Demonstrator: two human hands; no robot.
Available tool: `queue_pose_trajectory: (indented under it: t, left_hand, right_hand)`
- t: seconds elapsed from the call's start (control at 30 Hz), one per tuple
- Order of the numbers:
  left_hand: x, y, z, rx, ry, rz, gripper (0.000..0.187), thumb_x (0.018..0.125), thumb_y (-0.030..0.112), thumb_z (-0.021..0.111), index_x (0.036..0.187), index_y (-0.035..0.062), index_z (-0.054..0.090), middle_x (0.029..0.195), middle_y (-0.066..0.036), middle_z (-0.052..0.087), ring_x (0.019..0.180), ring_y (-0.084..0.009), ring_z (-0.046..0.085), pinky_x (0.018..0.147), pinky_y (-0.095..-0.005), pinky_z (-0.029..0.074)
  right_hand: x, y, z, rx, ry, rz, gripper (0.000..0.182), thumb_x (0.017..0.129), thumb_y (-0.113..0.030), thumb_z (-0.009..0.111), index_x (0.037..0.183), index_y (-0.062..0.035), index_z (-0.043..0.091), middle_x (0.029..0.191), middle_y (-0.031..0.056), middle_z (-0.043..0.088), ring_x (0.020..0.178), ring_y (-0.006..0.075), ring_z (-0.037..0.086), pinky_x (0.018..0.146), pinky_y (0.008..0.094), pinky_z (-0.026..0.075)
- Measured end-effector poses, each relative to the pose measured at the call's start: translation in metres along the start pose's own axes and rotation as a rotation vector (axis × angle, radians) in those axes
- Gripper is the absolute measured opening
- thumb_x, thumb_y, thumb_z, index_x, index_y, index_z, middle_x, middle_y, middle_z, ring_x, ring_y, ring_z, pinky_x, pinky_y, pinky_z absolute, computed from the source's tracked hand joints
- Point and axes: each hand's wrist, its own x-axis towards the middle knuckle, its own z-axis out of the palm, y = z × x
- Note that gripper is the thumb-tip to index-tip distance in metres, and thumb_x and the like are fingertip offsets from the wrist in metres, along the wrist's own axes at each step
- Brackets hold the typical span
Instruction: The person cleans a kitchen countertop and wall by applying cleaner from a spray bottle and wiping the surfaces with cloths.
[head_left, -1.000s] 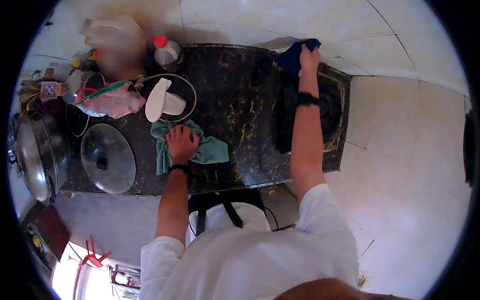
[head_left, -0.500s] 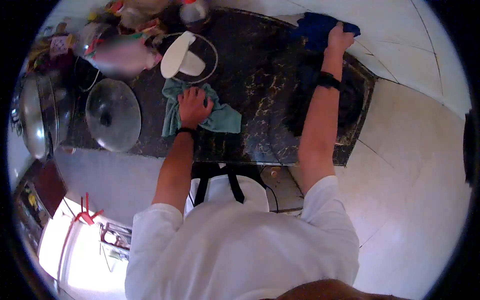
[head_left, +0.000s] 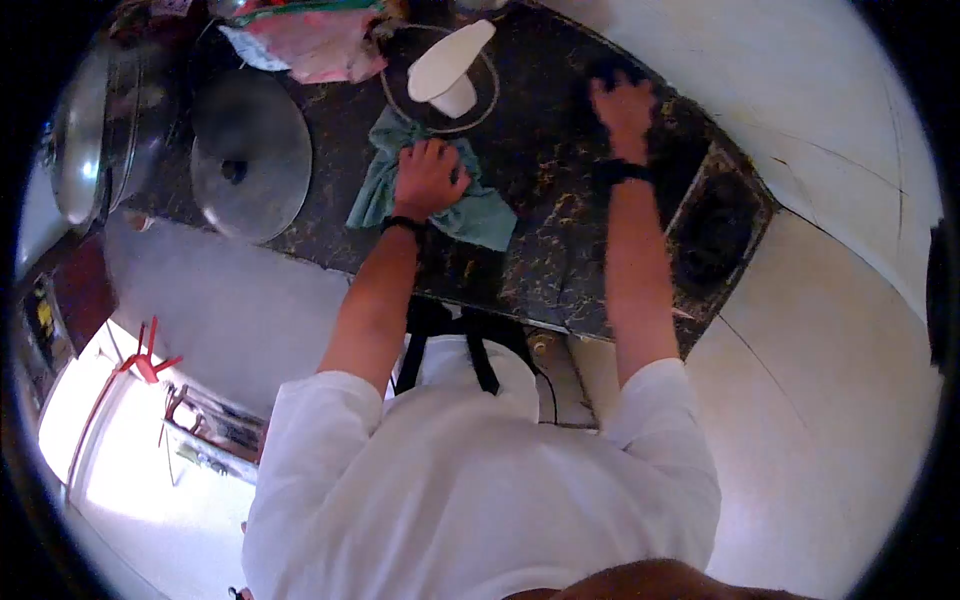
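Observation:
My left hand (head_left: 430,180) is pressed down on a crumpled green cloth (head_left: 486,215) on the dark marbled counter (head_left: 540,160), its fingers curled into the fabric. Further out to the right, my right hand (head_left: 625,108) bears down on a dark blue cloth (head_left: 615,72) that hardly stands out from the dark surface. Its fingertips are blurred and bent over the cloth. Just beyond the left hand stands a white scoop-shaped object (head_left: 452,68), with a thin round hoop (head_left: 495,95) about it.
A glass lid (head_left: 250,165) lies left of the green cloth, near a large metal pot (head_left: 82,140). Pink and red plastic packaging (head_left: 330,45) sits at the back left. A recessed dark burner (head_left: 715,230) is at the right end, beside the pale tiled wall (head_left: 800,130).
My right hand has come down from the wall's edge with the dark blue cloth, moving left onto the counter. The left hand stays on the green cloth. The view has shifted and tilted.

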Motion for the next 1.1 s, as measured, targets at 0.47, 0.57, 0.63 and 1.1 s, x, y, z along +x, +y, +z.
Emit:
queue_pose_trajectory:
  t: [0.47, 0.57, 0.63, 1.1]
  left_hand:
    - [0.003, -0.001, 0.003, -0.034, -0.024, -0.019, 0.028, 0.076, 0.033, 0.061, 0.090, 0.0083, 0.061, 0.101, -0.010, 0.057, 0.095, -0.0313, 0.052, 0.080, -0.0484, 0.040]
    - [0.001, -0.002, 0.005, -0.020, 0.005, -0.010, 0.028, 0.076, 0.034, 0.061, 0.089, 0.0090, 0.061, 0.102, -0.010, 0.057, 0.094, -0.0310, 0.052, 0.080, -0.0481, 0.040]
    - [0.003, -0.002, 0.004, -0.010, -0.033, -0.028, 0.029, 0.075, 0.035, 0.061, 0.089, 0.0089, 0.061, 0.100, -0.010, 0.056, 0.094, -0.0313, 0.052, 0.080, -0.0480, 0.040]
    - [0.001, 0.001, -0.002, -0.023, -0.039, 0.000, 0.034, 0.075, 0.035, 0.061, 0.093, 0.0063, 0.060, 0.097, -0.013, 0.055, 0.091, -0.0332, 0.052, 0.076, -0.0495, 0.040]
  right_hand:
    - [0.032, 0.071, 0.018, 0.251, 0.131, 0.235, 0.056, 0.084, -0.041, 0.058, 0.135, -0.0185, 0.051, 0.142, 0.0242, 0.033, 0.123, 0.0515, 0.039, 0.097, 0.0633, 0.039]
    - [0.030, 0.047, 0.009, 0.326, 0.159, 0.345, 0.054, 0.080, -0.036, 0.060, 0.130, -0.0144, 0.056, 0.142, 0.0220, 0.034, 0.122, 0.0513, 0.040, 0.095, 0.0629, 0.041]
    - [0.012, 0.013, -0.002, 0.132, 0.123, 0.260, 0.051, 0.078, -0.032, 0.061, 0.126, -0.0139, 0.058, 0.139, 0.0185, 0.040, 0.120, 0.0473, 0.044, 0.093, 0.0614, 0.043]
    - [0.053, 0.115, 0.055, 0.218, 0.352, 0.094, 0.058, 0.071, -0.025, 0.069, 0.125, -0.0099, 0.052, 0.127, 0.0246, 0.052, 0.109, 0.0454, 0.055, 0.090, 0.0525, 0.049]
